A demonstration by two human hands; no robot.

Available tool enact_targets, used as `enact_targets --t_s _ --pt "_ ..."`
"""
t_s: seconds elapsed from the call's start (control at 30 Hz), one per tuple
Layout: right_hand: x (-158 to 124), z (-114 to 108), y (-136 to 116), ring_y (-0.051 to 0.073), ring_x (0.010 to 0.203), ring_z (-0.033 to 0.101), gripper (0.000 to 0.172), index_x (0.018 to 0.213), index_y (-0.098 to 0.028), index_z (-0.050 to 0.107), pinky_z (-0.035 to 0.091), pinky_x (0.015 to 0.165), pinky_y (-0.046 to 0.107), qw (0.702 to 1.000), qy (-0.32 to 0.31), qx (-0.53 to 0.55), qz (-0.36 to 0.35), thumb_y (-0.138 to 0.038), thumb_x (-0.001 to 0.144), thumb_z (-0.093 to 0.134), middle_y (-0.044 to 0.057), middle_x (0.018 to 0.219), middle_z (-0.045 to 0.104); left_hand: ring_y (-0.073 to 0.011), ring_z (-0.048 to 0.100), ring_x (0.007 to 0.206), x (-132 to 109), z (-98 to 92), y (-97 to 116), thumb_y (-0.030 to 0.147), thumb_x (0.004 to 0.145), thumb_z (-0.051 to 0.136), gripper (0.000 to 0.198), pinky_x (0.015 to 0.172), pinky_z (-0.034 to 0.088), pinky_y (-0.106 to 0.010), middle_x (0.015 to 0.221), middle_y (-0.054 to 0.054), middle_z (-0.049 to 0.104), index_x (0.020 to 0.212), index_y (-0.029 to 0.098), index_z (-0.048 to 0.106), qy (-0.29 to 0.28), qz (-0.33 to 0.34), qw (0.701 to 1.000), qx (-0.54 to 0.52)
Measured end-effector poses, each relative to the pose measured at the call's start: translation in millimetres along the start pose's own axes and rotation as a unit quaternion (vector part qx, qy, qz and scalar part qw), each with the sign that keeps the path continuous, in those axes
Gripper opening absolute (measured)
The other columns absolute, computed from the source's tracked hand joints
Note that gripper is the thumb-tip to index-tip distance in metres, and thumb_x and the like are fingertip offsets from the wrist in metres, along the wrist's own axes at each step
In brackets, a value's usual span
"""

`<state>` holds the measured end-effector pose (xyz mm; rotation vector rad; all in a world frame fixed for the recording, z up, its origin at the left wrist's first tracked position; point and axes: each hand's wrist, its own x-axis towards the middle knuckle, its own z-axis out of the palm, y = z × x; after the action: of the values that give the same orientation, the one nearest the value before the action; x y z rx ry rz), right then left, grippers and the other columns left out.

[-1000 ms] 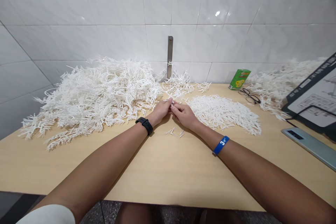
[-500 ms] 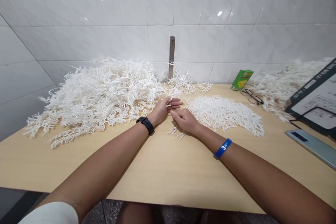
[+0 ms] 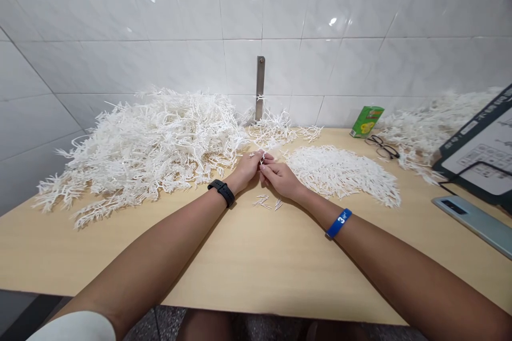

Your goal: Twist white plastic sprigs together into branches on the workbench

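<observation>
Above the middle of the table my left hand [image 3: 246, 169] is closed on a small white branched plastic piece [image 3: 263, 157]. My right hand [image 3: 283, 180] meets it, with thumb and forefinger pinched together at the piece's lower end. The fingertips partly hide the piece. To the left spreads a large tangled heap of white branched plastic pieces [image 3: 160, 141]. Beside my right hand lies a flat pile of short white plastic sticks [image 3: 342, 175]. Several loose white sticks [image 3: 262, 202] lie on the table just below my hands.
A wooden table [image 3: 240, 256] runs up to a tiled wall with a metal strip [image 3: 260, 85]. On the right are a green carton [image 3: 367, 121], eyeglasses [image 3: 383, 147], another white heap [image 3: 428, 125], a dark-framed printed panel [image 3: 488, 154] with a cable, and a phone [image 3: 472, 224].
My left fingers, stretched out before, have curled in around the branched piece. My right thumb and forefinger have come up to its end. The view has shifted slightly.
</observation>
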<state>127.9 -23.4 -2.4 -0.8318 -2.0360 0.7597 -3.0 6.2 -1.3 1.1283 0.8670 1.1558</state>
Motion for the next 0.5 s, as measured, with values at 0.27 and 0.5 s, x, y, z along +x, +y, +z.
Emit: enact_targets --t_s 0.27,0.5 --pt "-11 13 -15 0.015 0.066 0.055 0.032 0.073 -0.017 0.058 0.041 0.066 0.026 0.974 -0.078 -0.134 -0.162 -0.028 0.096 0.040 0.005 0.072 0.065 -0.0078 0.051 0.050 8 -7.7 6 0.028 0.095 0.043 0.032 0.054 0.043 -0.020 0.053 0.000 0.052 0.072 0.012 0.058 0.107 0.005 0.992 -0.066" --pt "-5 -22 4 0.021 0.098 0.060 0.027 0.105 -0.019 0.065 0.046 0.085 0.034 0.962 -0.027 -0.202 -0.183 -0.012 0.089 0.044 0.009 0.106 0.067 -0.0073 0.056 0.057 10 -10.5 1 0.020 0.085 0.057 0.013 0.055 0.045 -0.021 0.081 -0.006 0.065 0.095 0.012 0.063 0.087 0.055 0.993 -0.050"
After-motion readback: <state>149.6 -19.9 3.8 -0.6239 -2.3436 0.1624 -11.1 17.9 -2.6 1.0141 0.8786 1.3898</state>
